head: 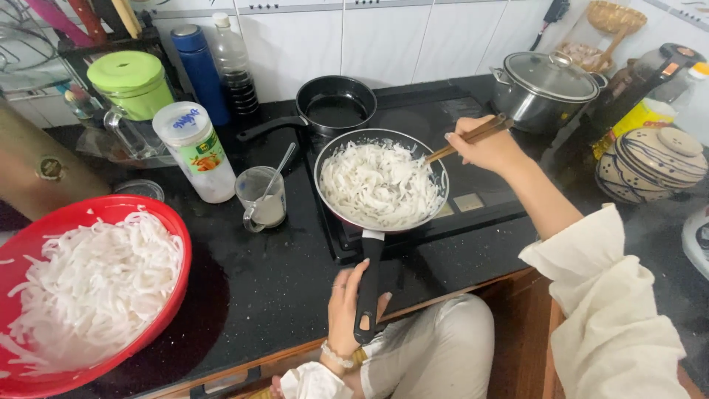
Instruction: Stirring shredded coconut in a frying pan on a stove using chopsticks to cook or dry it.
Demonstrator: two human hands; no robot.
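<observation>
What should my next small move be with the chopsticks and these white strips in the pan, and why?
Probably sweep the chopsticks in your right hand from the right rim toward the middle. The white strips lie heaped across the frying pan, and the tips sit at the heap's right edge. Your left hand grips the black handle, so the pan should stay steady.

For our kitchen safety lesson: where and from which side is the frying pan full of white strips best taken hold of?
Grip the frying pan by its long black handle, coming from the counter's near edge. The handle points toward the person, away from the stove, and the left hand already wraps its end.
</observation>
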